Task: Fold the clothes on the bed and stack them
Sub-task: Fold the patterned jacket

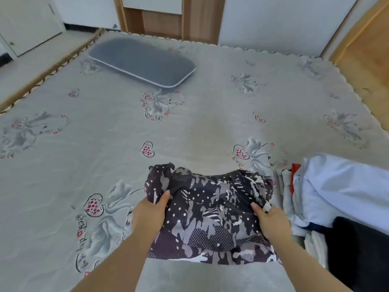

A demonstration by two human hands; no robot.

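Broadly, a grey floral bed (189,127) carries a grey pillow (142,61) far off, a clothes pile (336,192) at right, and a dark patterned garment (210,211) in front; left hand (150,213) and right hand (272,220) pinch its side edges.

One patterned garment (210,211), one grey pillow (143,62), one clothes pile (336,192), two hands.
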